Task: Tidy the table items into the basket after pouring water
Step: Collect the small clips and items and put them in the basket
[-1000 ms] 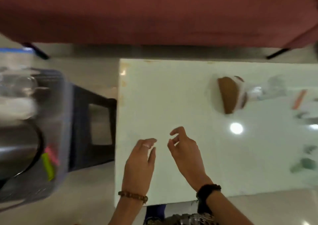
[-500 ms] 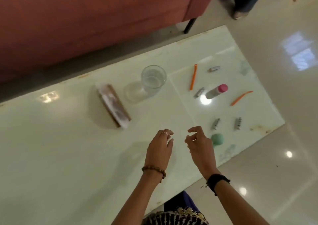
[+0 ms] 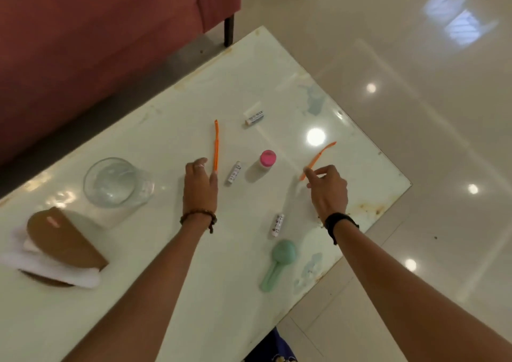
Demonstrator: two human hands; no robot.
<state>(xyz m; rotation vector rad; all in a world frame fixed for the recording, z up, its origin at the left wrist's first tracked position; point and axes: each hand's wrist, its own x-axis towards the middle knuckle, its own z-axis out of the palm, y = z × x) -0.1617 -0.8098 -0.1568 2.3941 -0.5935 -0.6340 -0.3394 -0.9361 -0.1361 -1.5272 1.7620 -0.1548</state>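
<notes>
Two hands reach over the white table (image 3: 171, 292)

The right hand (image 3: 328, 188) pinches one orange stick (image 3: 318, 160) near the pink-capped bottle (image 3: 265, 162); the left hand (image 3: 200, 184), fingers relaxed, touches the other orange stick (image 3: 216, 145) beside the glass (image 3: 113, 183).

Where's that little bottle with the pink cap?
The pink-capped bottle stands mid-table in the head view, between the two hands, just right of a small white tube.
</notes>
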